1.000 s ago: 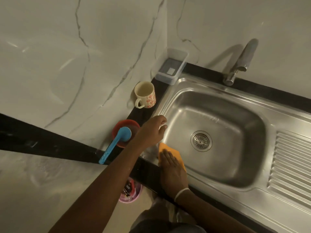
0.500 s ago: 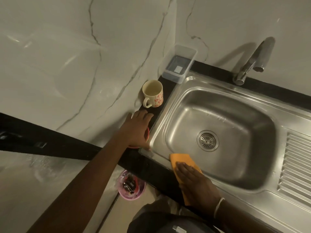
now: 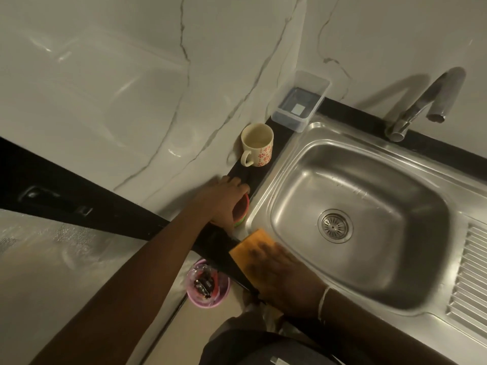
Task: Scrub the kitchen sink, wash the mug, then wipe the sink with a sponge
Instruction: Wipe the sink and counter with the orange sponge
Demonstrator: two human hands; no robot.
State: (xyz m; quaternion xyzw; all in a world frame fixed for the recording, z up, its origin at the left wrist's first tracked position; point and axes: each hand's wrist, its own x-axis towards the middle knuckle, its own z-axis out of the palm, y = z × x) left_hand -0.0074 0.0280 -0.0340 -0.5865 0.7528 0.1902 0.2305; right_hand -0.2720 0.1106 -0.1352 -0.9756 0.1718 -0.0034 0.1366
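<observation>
The steel sink (image 3: 390, 164) fills the right side, its basin dry-looking with a drain (image 3: 334, 226) in the middle. My right hand (image 3: 287, 283) lies flat on an orange sponge (image 3: 253, 246) and presses it on the sink's front-left rim; the hand is motion-blurred. A cream mug (image 3: 258, 144) with red flowers stands upright on the black counter strip left of the sink. My left hand (image 3: 226, 198) covers a red bowl (image 3: 242, 208) beside the sink's left rim, fingers curled over its far edge.
A clear plastic container (image 3: 300, 104) sits in the back corner by the marble wall. The chrome faucet (image 3: 421, 101) rises behind the basin. A ribbed drainboard (image 3: 471, 272) lies to the right. A pink bin (image 3: 207, 283) stands on the floor below the counter.
My left hand went from the sink's rim to the red bowl and now curls over it, hiding the blue brush. My right hand slid the sponge right, then back left along the front rim.
</observation>
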